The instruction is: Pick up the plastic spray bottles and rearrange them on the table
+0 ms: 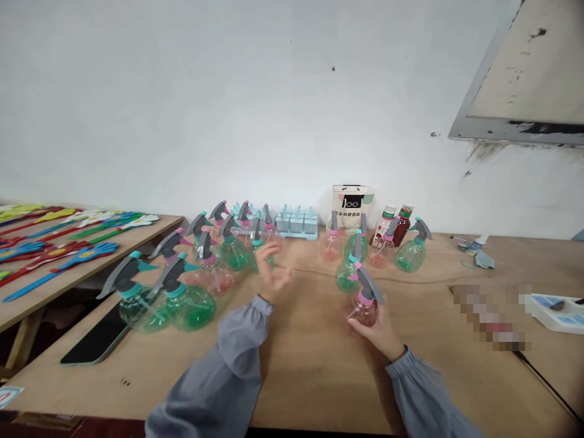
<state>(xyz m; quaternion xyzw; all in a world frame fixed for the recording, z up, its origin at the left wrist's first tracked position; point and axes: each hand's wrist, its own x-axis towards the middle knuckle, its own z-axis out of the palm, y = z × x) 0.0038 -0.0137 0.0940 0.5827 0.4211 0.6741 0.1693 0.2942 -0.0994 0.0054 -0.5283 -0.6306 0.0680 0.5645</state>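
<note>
My right hand (376, 328) is wrapped round a pink spray bottle (360, 309) with a grey trigger head, upright at the table's middle right. Held in the air with curled, parted fingers, my left hand (272, 271) has nothing in it. Just beyond the held bottle is a green spray bottle (345, 275); a pink spray bottle (330, 246) and others stand behind it. To the left of my left hand are several more, among them a green spray bottle (191, 307) and a pink spray bottle (216, 277).
A black phone (98, 334) lies at the left. Light-blue moulds (296, 225), a paper bag (352, 210) and a dark red bottle (402, 226) stand along the wall. At the right are a blurred-out object (490, 319) with a cable and a white tray (559, 313). Colourful hand-shaped sticks (86, 261) cover another table.
</note>
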